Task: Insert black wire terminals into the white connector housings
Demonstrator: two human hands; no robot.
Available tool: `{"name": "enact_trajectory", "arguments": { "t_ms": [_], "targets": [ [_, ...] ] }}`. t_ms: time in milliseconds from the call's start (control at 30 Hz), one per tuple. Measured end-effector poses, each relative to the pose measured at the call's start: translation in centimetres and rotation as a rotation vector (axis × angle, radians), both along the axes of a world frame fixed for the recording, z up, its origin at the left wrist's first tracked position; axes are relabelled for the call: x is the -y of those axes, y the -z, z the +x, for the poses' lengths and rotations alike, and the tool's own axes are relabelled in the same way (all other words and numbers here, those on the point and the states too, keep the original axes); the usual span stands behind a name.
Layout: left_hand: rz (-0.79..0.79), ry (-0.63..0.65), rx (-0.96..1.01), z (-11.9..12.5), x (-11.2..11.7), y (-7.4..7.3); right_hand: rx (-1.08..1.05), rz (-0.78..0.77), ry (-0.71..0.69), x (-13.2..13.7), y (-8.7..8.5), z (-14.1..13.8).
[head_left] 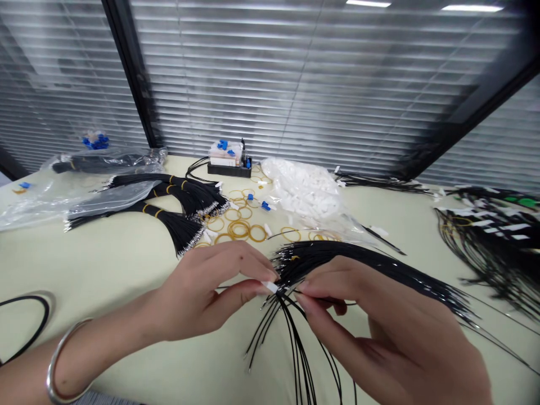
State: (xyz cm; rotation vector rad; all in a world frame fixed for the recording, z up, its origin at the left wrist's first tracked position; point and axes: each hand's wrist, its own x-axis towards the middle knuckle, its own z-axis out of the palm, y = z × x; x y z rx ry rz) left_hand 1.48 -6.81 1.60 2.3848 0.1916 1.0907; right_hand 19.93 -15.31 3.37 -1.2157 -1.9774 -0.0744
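Note:
My left hand (206, 292) pinches a small white connector (270, 286) between thumb and fingers; a silver bangle sits on that wrist. My right hand (379, 332) is closed in a pinch on thin black wires (291, 332) that meet the connector and hang toward me. Just behind both hands, a loose fan of black wires (379, 267) with bare metal tips lies across the table.
Bundled black wires (169, 205) tied with yellow bands lie at the left, with yellow rubber bands (238, 228) beside them. A bag of white parts (304, 188), a small black tray (230, 163), clear plastic bags (63, 191) and tagged wires (493, 236) at the right surround the table.

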Motion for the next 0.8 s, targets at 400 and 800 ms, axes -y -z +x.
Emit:
{"name": "enact_trajectory", "arguments": {
  "t_ms": [400,800],
  "targets": [
    [0.028,0.007,0.004,0.11,-0.2,0.04,-0.095,-0.174,-0.114,0.1,0.06,-0.08],
    [0.111,0.031,-0.029,0.03,-0.29,0.37,0.045,0.02,0.029,0.65,0.24,-0.21]
  ]
}}
